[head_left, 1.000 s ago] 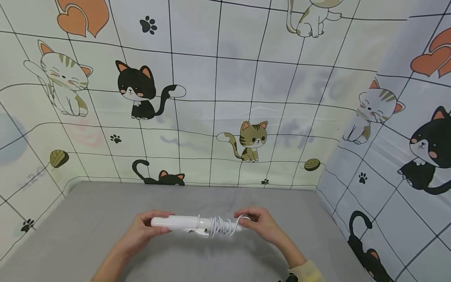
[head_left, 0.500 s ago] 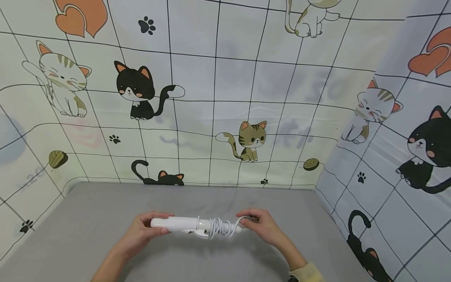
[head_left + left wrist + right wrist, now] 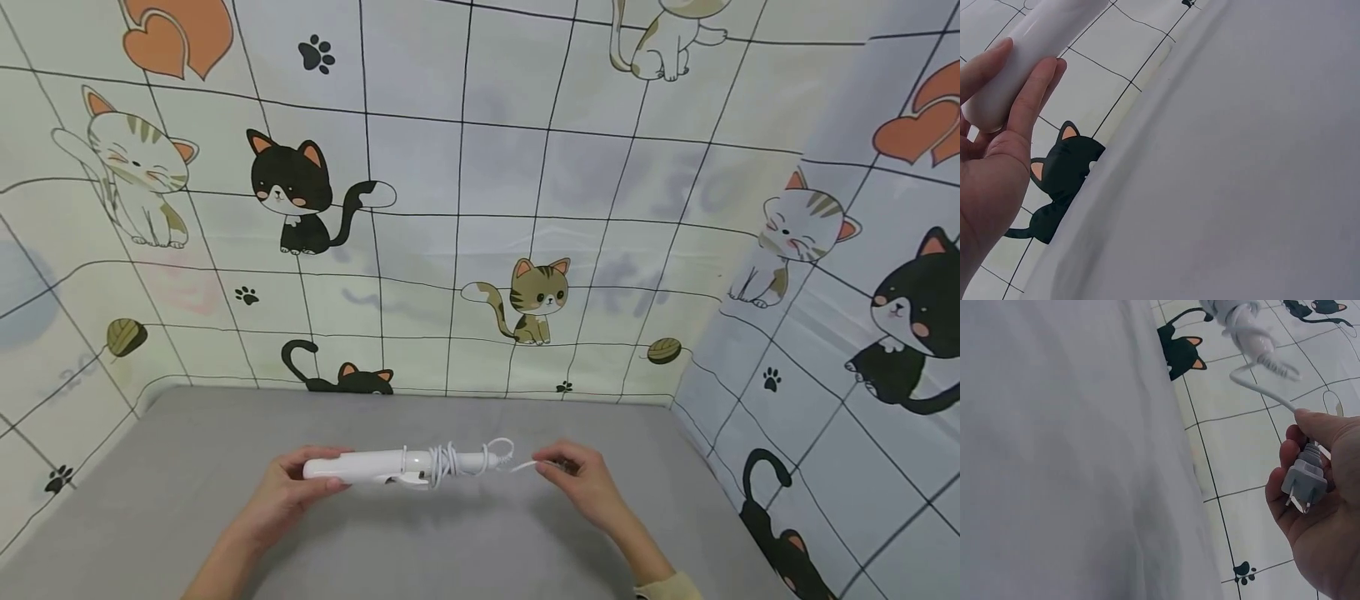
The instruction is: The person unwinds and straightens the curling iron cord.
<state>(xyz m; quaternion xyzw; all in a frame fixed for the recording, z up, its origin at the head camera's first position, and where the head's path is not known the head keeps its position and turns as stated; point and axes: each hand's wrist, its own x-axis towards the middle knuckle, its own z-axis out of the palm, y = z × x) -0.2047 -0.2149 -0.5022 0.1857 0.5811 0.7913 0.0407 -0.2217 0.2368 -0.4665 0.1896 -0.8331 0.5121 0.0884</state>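
Note:
My left hand [image 3: 279, 493] grips the thick, smooth end of a white curling iron [image 3: 363, 467], which is held level above the grey surface. In the left wrist view, fingers and thumb lie round its rounded end [image 3: 1035, 56]. A small lever sticks out under its middle. White cord [image 3: 444, 463] is wound in several loops around the thinner part. To the right, my right hand [image 3: 588, 485] pinches the cord's loose end, drawn out from the iron. The right wrist view shows the two-prong plug [image 3: 1305, 480] in this hand, its prongs pointing away from the iron.
A grey cloth-covered surface [image 3: 420, 550] lies beneath both hands. Behind it and at the sides rise white sheets [image 3: 420, 167] with grid lines and printed cats. A yellowish sleeve [image 3: 671, 587] shows at the right forearm.
My right hand has moved right, away from the curling iron, pulling a length of cord loose from its end. My left hand and the iron have shifted slightly left and up.

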